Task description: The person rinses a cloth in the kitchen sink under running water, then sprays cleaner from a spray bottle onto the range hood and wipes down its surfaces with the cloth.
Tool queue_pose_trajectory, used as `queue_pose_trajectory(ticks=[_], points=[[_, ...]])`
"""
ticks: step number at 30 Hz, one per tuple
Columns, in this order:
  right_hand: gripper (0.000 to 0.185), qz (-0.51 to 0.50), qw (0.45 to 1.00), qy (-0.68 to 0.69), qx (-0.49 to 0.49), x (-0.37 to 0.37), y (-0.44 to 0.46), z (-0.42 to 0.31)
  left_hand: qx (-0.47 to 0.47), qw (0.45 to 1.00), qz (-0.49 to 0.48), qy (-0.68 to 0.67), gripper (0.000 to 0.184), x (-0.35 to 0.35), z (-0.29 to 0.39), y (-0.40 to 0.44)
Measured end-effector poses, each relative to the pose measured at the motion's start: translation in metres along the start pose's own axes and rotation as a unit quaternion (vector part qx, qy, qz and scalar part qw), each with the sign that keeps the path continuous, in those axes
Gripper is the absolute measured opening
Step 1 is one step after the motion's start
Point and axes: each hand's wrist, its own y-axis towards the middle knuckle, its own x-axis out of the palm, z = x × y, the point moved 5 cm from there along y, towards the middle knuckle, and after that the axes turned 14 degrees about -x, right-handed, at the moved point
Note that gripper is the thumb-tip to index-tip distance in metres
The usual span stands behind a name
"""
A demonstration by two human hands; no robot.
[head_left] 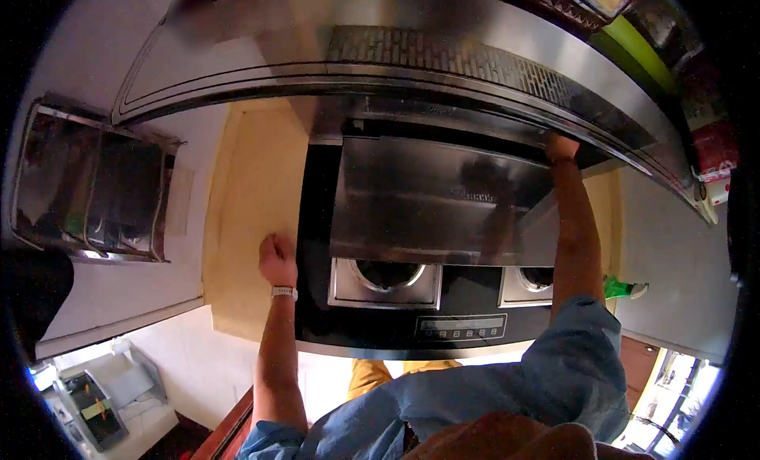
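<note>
On my feed, stainless-steel panel (419, 210) sits at centre, against the black appliance (313, 222). Right hand (563, 147) at 2 o'clock, by panel's corner; can't tell finger state. Left hand (277, 260) at 8, fingers curled narrow. Button strip (461, 328) at 5.

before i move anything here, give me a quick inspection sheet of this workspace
surface: beige counter left of a black appliance panel
job's things: broad steel panel; below it, two square steel frames with round openings, the right one partly hidden by the arm; button control panel below those
clutter: green bottle at right, partly hidden; red packet at upper right
hands: left hand over the beige counter, grip unclear; right hand at the steel panel's upper right, fingers unclear
cables: nothing clearly seen
surroundings: slotted steel grille above
</note>
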Motion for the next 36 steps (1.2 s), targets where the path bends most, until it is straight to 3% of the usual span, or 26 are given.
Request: queue_pose_trajectory(ticks=[3,9,12,17,20,21,22,24,27,29,31,32,33,36], points=[[0.051,-0.096,0.989,0.068,0.086,-0.009,-0.016,0.005,-0.014,1.0,-0.014,-0.016,0.022,-0.005,0.003,-0.002],[0.049,-0.028,0.971,0.188,0.144,-0.062,-0.003,-0.061,-0.093,0.99,-0.005,-0.104,0.02,0.002,-0.007,-0.006],[0.049,0.0,0.968,0.226,0.111,-0.102,0.012,-0.137,-0.037,0.997,0.015,-0.069,0.02,-0.003,-0.003,-0.005],[0.048,0.017,0.966,0.253,0.039,-0.212,0.027,-0.295,-0.059,0.996,-0.011,-0.059,0.018,-0.006,0.001,-0.001],[0.048,-0.035,0.996,0.081,-0.006,-0.285,0.025,-0.376,-0.057,0.996,-0.017,-0.072,0.017,0.004,-0.011,-0.005],[0.048,-0.026,0.995,0.098,-0.02,-0.304,0.023,-0.391,-0.045,0.995,-0.005,-0.091,0.017,0.005,-0.012,-0.005],[0.04,0.061,0.944,0.322,-0.034,-0.318,0.017,-0.397,-0.047,0.995,-0.004,-0.09,0.017,0.001,-0.008,-0.005],[0.034,0.144,0.836,0.527,-0.046,-0.326,0.012,-0.392,-0.035,0.998,-0.001,-0.058,0.018,-0.007,0.004,-0.002],[0.039,0.161,0.807,0.541,-0.173,-0.289,0.01,-0.354,-0.02,0.999,-0.001,-0.045,0.018,0.002,-0.005,-0.004],[0.038,0.139,0.829,0.515,-0.166,-0.25,0.002,-0.309,-0.038,0.998,-0.003,-0.052,0.018,-0.005,0.002,-0.003],[0.035,0.197,0.869,0.416,-0.181,-0.188,-0.003,-0.261,-0.059,0.997,-0.003,-0.056,0.018,-0.01,0.005,-0.003],[0.035,0.137,0.9,0.385,-0.154,-0.187,-0.015,-0.229,-0.052,0.997,-0.006,-0.053,0.018,-0.009,0.006,-0.003],[0.035,0.102,0.896,0.409,-0.136,-0.172,-0.022,-0.202,-0.044,0.998,-0.008,-0.05,0.019,-0.009,0.007,-0.002],[0.035,0.137,0.925,0.345,-0.082,-0.119,-0.031,-0.159,-0.061,0.996,-0.007,-0.057,0.019,-0.01,0.008,-0.002]])
